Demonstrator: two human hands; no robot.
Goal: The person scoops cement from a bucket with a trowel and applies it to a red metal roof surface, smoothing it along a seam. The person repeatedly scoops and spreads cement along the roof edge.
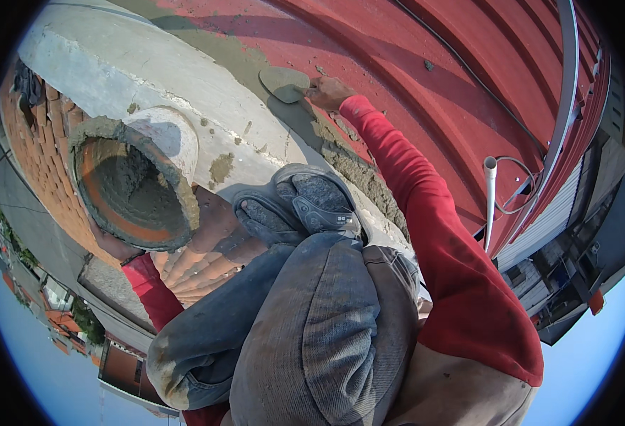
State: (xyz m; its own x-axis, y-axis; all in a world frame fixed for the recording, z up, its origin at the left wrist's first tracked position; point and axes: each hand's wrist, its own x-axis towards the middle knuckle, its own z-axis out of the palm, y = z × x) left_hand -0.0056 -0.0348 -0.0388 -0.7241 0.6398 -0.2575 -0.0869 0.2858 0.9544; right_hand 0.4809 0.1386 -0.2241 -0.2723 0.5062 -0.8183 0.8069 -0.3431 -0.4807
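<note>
My right hand, at the end of a red sleeve, is closed on a trowel lying over grey wet mortar along the seam between a pale concrete ledge and red metal roofing. My left hand grips an orange bucket at the left, crusted with mortar and holding more inside; its fingers are partly hidden under it. A white rounded object sits behind the bucket. My dark shoes rest on the ledge, below the trowel.
Clay roof tiles slope at the left, with dark cloth on them. An upright white pipe and looped cable stand at the right beside a metal strip. Rooftops and sky show far below, beyond the roof's edges.
</note>
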